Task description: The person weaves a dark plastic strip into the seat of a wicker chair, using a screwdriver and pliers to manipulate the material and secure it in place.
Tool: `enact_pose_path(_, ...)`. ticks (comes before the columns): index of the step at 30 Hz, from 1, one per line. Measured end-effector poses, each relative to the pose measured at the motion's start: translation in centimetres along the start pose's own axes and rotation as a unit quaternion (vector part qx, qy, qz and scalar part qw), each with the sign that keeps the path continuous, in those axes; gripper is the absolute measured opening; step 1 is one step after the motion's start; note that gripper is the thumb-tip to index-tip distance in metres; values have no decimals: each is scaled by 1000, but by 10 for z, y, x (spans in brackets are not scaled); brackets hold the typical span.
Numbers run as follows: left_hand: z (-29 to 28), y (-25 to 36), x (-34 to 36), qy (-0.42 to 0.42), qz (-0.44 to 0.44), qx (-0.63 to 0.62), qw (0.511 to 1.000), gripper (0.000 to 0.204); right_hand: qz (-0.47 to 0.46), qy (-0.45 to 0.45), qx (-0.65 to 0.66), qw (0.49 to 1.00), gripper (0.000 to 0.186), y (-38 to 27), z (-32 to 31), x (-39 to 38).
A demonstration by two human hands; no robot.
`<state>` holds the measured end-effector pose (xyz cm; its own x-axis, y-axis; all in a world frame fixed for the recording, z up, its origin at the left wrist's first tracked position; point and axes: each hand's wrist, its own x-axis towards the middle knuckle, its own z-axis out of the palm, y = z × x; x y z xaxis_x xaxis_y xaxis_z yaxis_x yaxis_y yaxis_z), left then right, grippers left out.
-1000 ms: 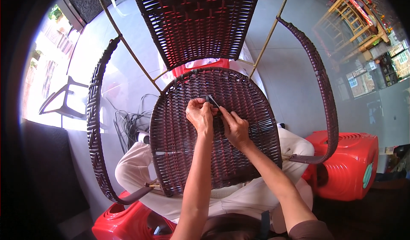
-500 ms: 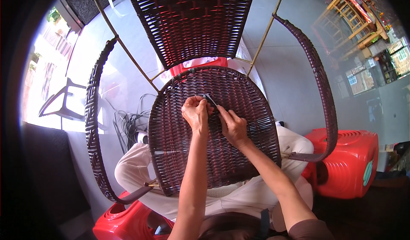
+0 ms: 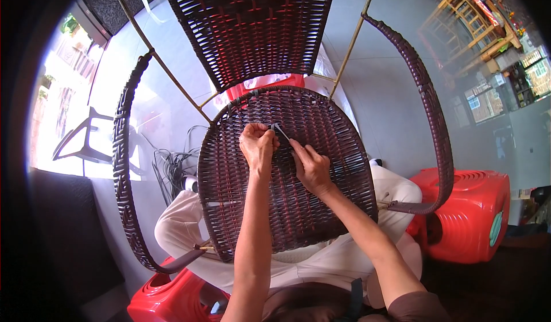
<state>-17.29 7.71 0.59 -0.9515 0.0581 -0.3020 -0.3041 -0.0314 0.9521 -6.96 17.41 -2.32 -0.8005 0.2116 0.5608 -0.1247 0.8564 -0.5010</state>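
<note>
A dark brown woven chair seat (image 3: 241,207) lies in front of me, its woven backrest (image 3: 258,35) beyond it. My left hand (image 3: 257,145) is over the upper middle of the seat, fingers closed in a pinch on a dark strip whose end is mostly hidden. My right hand (image 3: 313,168) is just to its right, closed round a slim, pale metallic tool (image 3: 280,131). The tool slants up and left from my index finger, its tip beside my left fingertips. Its exact kind is too small to make out.
Wrapped armrests (image 3: 121,150) curve round both sides of the seat. Red plastic stools (image 3: 470,219) stand at the lower right and lower left. A coil of dark strips (image 3: 169,170) lies on the floor at left. Wooden furniture (image 3: 476,29) is at the far right.
My left hand has shifted slightly left and up, and more of the pale tool shows between the hands. The chair sits slightly further left in view.
</note>
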Motion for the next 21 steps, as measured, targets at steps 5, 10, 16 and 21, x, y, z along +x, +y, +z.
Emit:
enact_pose_path(5,0,3,0,-6,-3,-4,1000,11,3,-10,-2,1000,28,-1,-2,0)
enact_pose_path(10,0,-4,4,13,16,-2,1000,10,-3,-7,-2,1000,28,0,-1,-1)
enact_pose_path(16,0,-2,2,13,-2,-19,1000,9,3,-16,-2,1000,27,-2,-3,0)
enact_pose_path(21,-2,1,5,6,5,23,1000,10,15,-29,-3,999,26,-2,-4,-1)
